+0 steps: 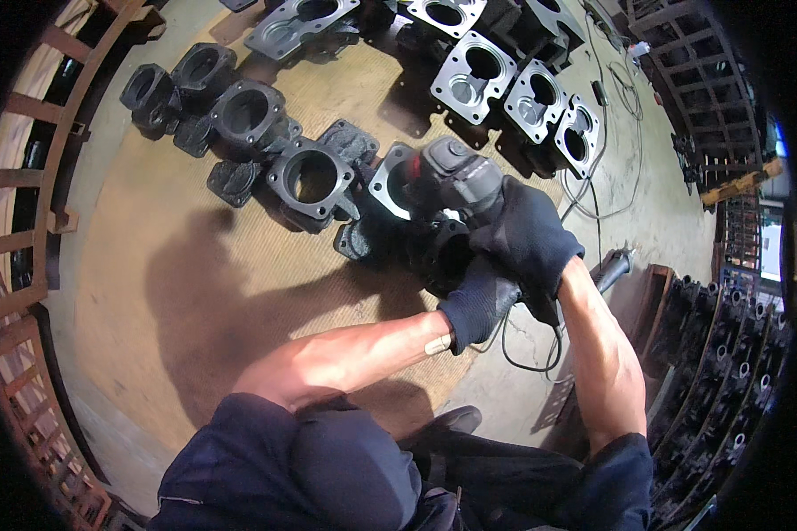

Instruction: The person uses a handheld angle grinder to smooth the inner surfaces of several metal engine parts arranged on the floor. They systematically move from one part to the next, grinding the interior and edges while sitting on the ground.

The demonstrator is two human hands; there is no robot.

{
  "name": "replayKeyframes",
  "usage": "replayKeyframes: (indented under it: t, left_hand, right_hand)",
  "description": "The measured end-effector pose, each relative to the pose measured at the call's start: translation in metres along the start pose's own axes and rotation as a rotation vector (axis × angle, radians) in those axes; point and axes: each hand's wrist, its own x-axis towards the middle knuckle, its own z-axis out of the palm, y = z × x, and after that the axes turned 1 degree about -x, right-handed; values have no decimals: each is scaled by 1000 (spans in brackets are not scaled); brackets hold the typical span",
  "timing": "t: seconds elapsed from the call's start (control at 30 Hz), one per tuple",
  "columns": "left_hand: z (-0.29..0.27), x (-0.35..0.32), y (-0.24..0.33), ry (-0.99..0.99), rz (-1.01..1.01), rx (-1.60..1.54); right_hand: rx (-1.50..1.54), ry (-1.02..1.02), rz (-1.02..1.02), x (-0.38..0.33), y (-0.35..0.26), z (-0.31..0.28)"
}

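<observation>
The grey and black hand-held power grinder (452,173) sits in the middle of the view, a little to the right, low over the brown mat (150,265) on the floor. Its rounded head points to the upper left and meets a black cast metal housing with a bright machined square flange (391,181); whether the tool really touches the flange I cannot tell, because the head covers the spot.

The right hand (527,234), in a dark knitted glove, is on top of the grinder body, with the fingers closed tight around it. The left hand (480,301), also in a dark glove, is lower and just below the right one. Its fingers are curled around the rear part of the tool, or around the dark casting under it; the picture does not show clearly which. A black cable (527,358) hangs in a loop below the two hands and runs on over the grey concrete floor (664,212).

To the left of the tool stands another black casting with a large round opening (310,177), very near to the first one. Further to the upper left there is a group of similar dark round housings (204,97), close together. Along the top is a row of castings with bright flat faces (522,88), side by side. On the right edge, dark parts are stacked in a rack (726,354). On the left edge, a rusty metal frame (18,221) curves around the mat.
</observation>
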Motion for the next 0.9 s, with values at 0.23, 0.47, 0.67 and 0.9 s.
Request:
replayKeyframes:
  t: [0.23, 0.47, 0.67, 0.9]
  left_hand:
    - [41, -18, 3, 66, -37, -213]
    - [-16, -4, 55, -319, -20, 648]
    - [-25, -5, 26, 28, 258, 642]
    - [1, -23, 38, -45, -48, 449]
  right_hand:
    - [129, 39, 59, -32, 42, 15]
    - [72, 52, 30, 1, 17, 4]
    - [25, 63, -58, 16, -2, 9]
    - [105, 41, -38, -6, 38, 32]
